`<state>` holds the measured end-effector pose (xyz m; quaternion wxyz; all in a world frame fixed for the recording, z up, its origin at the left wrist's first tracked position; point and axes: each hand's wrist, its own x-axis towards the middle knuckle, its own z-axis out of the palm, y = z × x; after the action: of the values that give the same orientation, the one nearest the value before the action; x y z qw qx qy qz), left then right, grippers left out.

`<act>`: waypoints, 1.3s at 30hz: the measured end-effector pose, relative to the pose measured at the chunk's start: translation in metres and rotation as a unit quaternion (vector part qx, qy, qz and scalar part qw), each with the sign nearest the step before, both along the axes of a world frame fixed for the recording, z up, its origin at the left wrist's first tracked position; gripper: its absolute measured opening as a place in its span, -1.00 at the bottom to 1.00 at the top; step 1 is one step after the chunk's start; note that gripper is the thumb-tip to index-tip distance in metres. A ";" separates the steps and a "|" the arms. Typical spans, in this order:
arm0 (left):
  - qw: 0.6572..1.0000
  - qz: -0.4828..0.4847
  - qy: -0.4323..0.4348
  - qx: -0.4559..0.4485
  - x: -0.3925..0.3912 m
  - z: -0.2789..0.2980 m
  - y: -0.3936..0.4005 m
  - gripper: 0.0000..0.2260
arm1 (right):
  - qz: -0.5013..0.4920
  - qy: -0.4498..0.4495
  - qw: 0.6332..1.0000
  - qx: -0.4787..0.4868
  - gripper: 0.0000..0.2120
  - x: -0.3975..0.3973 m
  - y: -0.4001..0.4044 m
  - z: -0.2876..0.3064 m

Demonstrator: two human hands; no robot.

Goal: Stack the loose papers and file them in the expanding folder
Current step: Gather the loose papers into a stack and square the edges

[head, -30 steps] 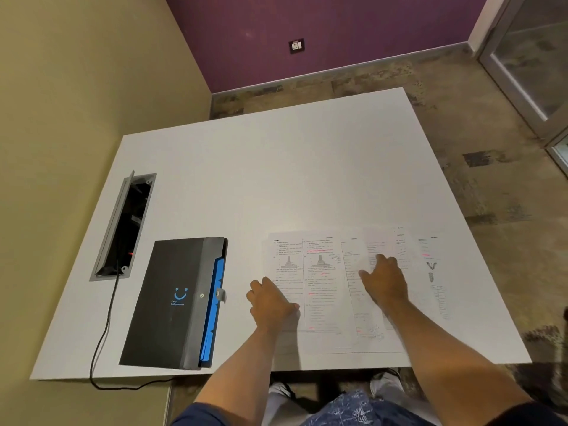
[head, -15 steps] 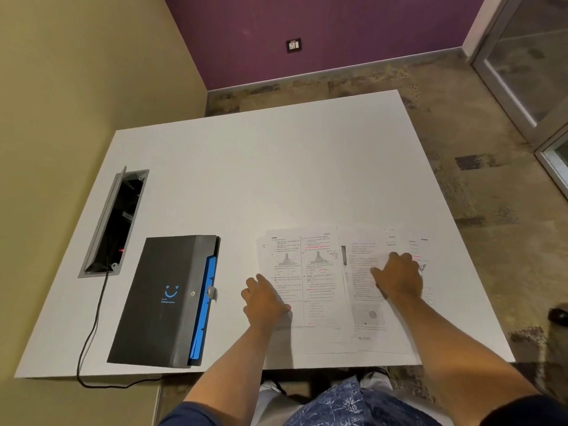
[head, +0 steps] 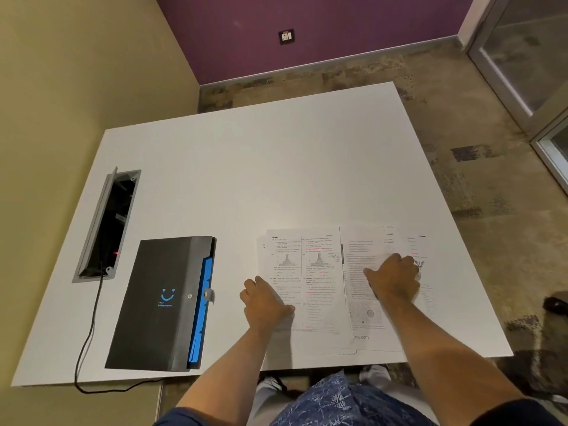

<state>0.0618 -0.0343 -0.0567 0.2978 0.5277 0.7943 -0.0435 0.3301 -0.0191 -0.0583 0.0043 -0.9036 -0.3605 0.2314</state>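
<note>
Several printed loose papers (head: 319,284) lie overlapping in a row near the front edge of the white table (head: 261,167). My left hand (head: 266,302) rests flat on the left edge of the leftmost sheet. Pressing on the sheets further right is my right hand (head: 393,278), fingers spread, partly covering a sheet with a small drawing. The black expanding folder (head: 159,302) lies closed to the left of the papers, its blue pockets showing along its right side.
A grey cable box (head: 106,226) is sunk into the table at the left, with a black cable (head: 89,333) running over the front edge. A yellow wall stands at the left. Floor lies beyond the table's right edge.
My right hand has slid to the right across the papers and the right-hand sheets have drawn closer together. My left hand has stayed on the left sheet.
</note>
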 end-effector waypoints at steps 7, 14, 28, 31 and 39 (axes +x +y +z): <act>1.000 0.017 0.002 -0.002 0.008 -0.004 0.001 -0.14 | -0.053 0.145 0.985 0.072 -0.32 0.000 0.013 -0.010; 1.000 0.008 0.026 0.000 0.009 -0.008 0.002 -0.11 | -0.042 0.011 0.998 0.046 -0.27 0.014 -0.002 -0.013; 1.000 0.013 -0.005 -0.002 0.010 -0.005 0.009 -0.28 | -0.094 0.192 0.965 0.153 -0.52 0.021 0.001 -0.013; 1.000 -0.003 -0.029 0.000 0.005 -0.004 0.011 -0.31 | -0.082 0.258 0.949 0.163 -0.63 0.014 -0.001 -0.012; 0.999 -0.011 -0.044 0.021 0.010 -0.008 0.008 -0.31 | 0.035 0.105 0.988 0.103 -0.36 -0.004 0.004 -0.015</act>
<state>0.0713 -0.0258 -0.0644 0.3209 0.5439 0.7753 -0.0070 0.3260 -0.0153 -0.0733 0.1275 -0.8556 -0.4116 0.2870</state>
